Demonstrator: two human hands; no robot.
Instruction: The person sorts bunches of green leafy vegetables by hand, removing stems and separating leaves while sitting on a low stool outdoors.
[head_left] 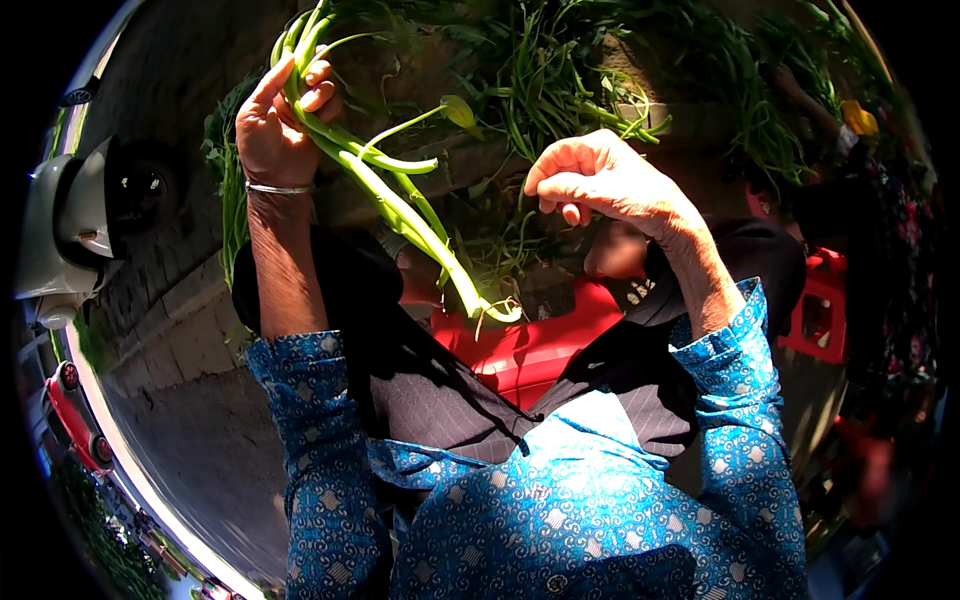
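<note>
The left grip point(280, 122) was wrapped around green stalks point(405, 214); the right grip point(608, 182) was curled, contents unclear. Loosening risked dropped stalks.

Stool point(545, 345) at centre, between legs point(430, 395). Stalks point(400, 217) in left hand point(285, 125), running from eleven toward centre. Right hand point(605, 180) between one and two. Greens point(530, 80) at twelve, beyond hands. Second stool point(820, 305) at three. Car point(80, 210) at nine.
</note>
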